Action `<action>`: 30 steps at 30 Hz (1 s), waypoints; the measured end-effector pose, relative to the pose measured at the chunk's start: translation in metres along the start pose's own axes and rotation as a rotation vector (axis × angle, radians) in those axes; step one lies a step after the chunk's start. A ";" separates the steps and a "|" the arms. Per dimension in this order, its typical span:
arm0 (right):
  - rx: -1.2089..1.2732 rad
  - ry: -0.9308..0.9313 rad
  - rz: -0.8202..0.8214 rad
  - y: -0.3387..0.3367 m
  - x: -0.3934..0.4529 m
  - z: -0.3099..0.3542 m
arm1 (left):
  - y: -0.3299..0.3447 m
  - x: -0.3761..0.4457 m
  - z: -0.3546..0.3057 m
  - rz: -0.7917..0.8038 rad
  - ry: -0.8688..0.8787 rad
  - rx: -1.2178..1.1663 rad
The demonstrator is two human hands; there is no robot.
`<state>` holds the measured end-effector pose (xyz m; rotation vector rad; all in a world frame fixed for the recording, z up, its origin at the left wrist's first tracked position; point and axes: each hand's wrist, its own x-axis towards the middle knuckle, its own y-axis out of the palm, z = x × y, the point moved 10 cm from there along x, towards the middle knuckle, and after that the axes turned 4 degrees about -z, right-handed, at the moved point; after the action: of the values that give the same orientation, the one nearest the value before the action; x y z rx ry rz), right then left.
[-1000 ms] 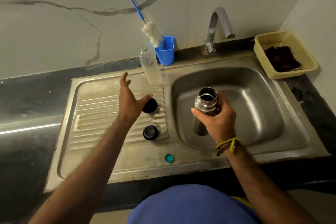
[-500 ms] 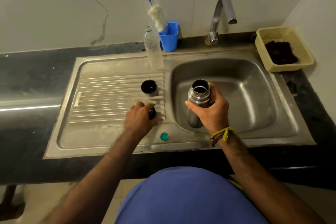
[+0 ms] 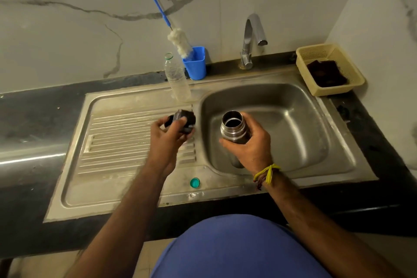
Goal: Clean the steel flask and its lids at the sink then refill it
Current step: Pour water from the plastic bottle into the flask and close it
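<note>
A person's right hand (image 3: pixel 250 146) grips the open steel flask (image 3: pixel 233 130) upright over the sink basin (image 3: pixel 300 119). The left hand (image 3: pixel 168 135) curls its fingers round a dark lid (image 3: pixel 186 119) above the drainboard (image 3: pixel 121 142).

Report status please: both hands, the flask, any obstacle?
Left hand grips black lid over the drainboard. Right hand holds open steel flask above sink basin. Tap off; nothing in the way.

left hand (image 3: pixel 168 135) lifted black lids (image 3: pixel 182 122) off drainboard (image 3: pixel 117 142)
</note>
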<state>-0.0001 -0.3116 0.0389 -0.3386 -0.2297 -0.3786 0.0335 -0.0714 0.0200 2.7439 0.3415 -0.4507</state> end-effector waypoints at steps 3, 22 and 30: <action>-0.041 -0.016 0.043 0.007 -0.002 -0.002 | 0.041 -0.010 -0.016 0.136 0.015 -0.146; -0.122 -0.033 0.184 0.033 -0.005 -0.006 | 0.088 -0.036 -0.020 0.588 0.509 0.983; -0.103 -0.028 0.241 0.039 -0.004 -0.002 | 0.095 -0.045 -0.041 0.456 0.620 1.021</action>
<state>0.0117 -0.2766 0.0249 -0.4676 -0.1951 -0.1482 0.0301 -0.1510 0.0990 3.7282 -0.5447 0.5267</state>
